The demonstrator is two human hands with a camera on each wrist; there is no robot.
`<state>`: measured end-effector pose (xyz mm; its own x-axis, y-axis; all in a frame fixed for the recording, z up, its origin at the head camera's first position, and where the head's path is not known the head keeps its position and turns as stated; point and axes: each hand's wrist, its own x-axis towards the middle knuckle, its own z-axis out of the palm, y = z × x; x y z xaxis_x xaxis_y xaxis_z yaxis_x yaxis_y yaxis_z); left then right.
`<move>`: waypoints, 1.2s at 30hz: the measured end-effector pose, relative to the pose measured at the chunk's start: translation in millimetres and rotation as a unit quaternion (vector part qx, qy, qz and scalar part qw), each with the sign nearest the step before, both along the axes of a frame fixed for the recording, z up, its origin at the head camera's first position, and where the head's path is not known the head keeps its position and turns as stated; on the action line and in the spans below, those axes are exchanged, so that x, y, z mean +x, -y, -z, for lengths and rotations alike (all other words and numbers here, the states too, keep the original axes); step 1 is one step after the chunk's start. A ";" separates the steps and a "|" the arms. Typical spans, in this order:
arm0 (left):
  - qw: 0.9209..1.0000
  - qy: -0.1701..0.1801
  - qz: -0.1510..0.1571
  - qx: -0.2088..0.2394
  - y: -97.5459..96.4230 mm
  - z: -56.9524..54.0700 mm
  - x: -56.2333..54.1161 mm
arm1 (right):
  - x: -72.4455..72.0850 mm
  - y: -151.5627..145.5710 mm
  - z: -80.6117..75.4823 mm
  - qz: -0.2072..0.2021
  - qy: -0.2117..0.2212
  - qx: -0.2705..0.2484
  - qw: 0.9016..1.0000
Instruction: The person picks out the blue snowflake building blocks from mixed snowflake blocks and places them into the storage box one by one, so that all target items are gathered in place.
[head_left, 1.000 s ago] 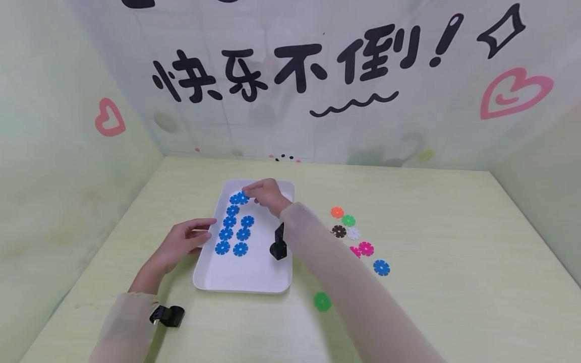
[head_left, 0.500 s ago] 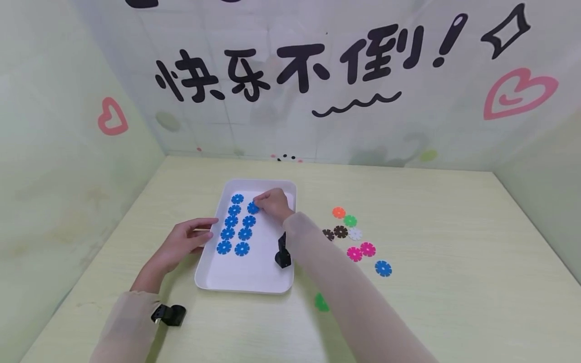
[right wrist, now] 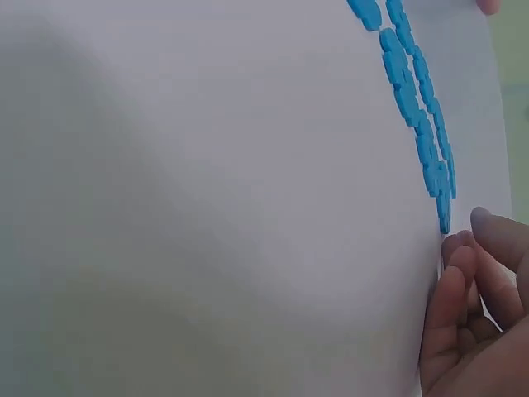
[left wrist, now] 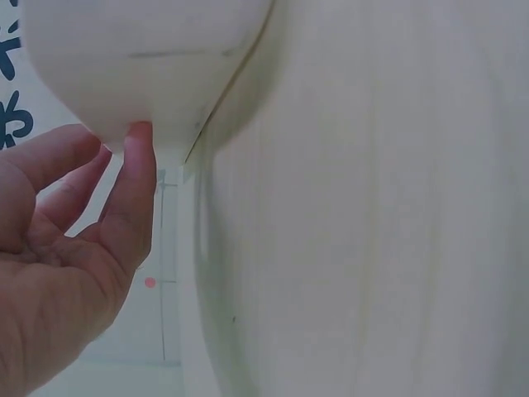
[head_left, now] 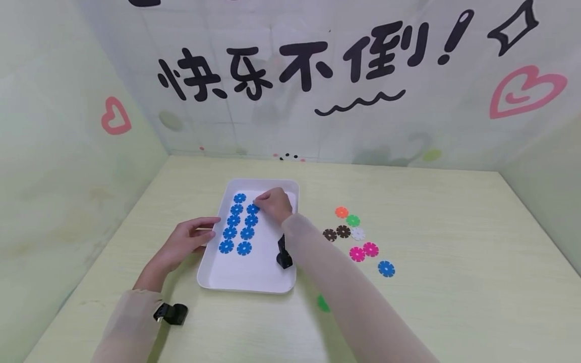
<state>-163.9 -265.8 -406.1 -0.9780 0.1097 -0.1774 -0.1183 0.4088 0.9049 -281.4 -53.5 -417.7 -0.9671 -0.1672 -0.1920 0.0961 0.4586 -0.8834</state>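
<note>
A white tray (head_left: 268, 275) holds two columns of blue snowflake discs (head_left: 233, 220) lying flat. My left hand (head_left: 183, 243) touches the tray's left side with thumb and fingertips. In the left wrist view its thumb (left wrist: 140, 165) rests against the tray's outer wall, fingers slightly bent. Over the tray, my right hand (head_left: 276, 205) has its fingertips at the farthest disc (head_left: 251, 208) of the right column, partly covering it. The right wrist view shows the fingertips right at that disc's edge (right wrist: 444, 217), with the thumb (right wrist: 488, 227) apart from it.
Right of the tray lie loose snowflake discs: orange (head_left: 341, 212), green (head_left: 352, 221), white (head_left: 358, 234), two brown (head_left: 343, 231), two pink (head_left: 370, 249) and one blue (head_left: 386, 268). A green disc (head_left: 324, 303) is partly hidden by the right sleeve. A printed wall (head_left: 290, 131) stands behind the table.
My right hand has moved a blue disc from beside the left column's far end rightward and nearer, to the far end of the right column. The left hand stays at the tray.
</note>
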 end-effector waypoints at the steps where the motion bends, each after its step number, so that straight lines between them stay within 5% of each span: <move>1: 1.000 0.000 0.000 0.000 -0.2 0.1 -0.2 | -0.4 -0.1 -0.8 0.000 0.001 -0.002 1.000; 8: 1.000 0.002 0.001 -0.003 -0.7 0.5 -1.6 | -4.8 -7.1 -32.0 -0.035 0.017 -0.029 0.999; 13: 1.000 -0.002 0.002 -0.007 -0.3 1.1 -3.0 | -3.2 -29.0 -68.8 -0.103 -0.002 -0.026 0.994; 18: 1.000 0.003 -0.001 -0.009 0.5 1.2 -3.2 | 7.3 -70.4 -86.3 -0.171 -0.021 0.005 0.985; 24: 1.000 0.003 0.002 -0.008 1.4 3.1 -5.0 | 31.0 -137.9 -81.0 -0.213 -0.033 0.038 0.976; 36: 1.000 0.004 0.001 -0.021 -0.1 3.5 -6.0 | 83.2 -257.8 -45.8 -0.187 -0.067 0.145 0.969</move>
<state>-169.9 -265.7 -409.6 -0.9764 0.1043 -0.1891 -0.1241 0.4459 0.8864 -198.2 204.4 -371.9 -0.8684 -0.4691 -0.1605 -0.2316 0.6700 -0.7053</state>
